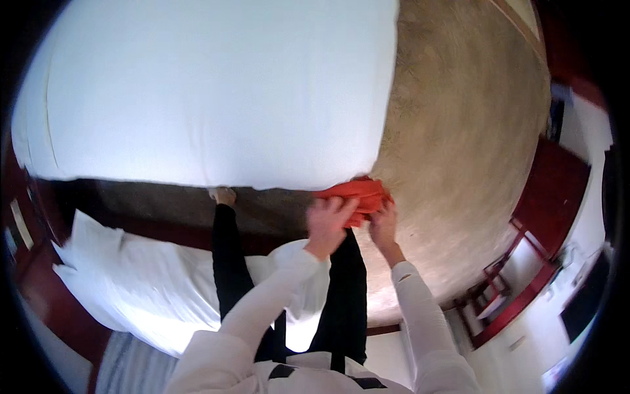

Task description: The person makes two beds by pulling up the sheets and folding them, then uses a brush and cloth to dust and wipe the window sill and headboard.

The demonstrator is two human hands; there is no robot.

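A bunched red cloth (364, 194) lies at the near right corner of a bed covered with a smooth white sheet (221, 98). My left hand (327, 224), a little blurred, has its fingers on the cloth's left side. At its right edge, my right hand (384, 224) grips the fabric with bent fingers. Both forearms reach forward in white sleeves. Between the cloth and the sheet's corner I cannot make out where one ends and the other begins.
My legs in black trousers stand below, with one bare foot (225, 195) by the sheet's edge. White bedding (142, 276) is heaped at lower left. Brown carpet (457, 147) runs along the right, towards a dark red desk (553, 192) and a wooden chair (492, 290).
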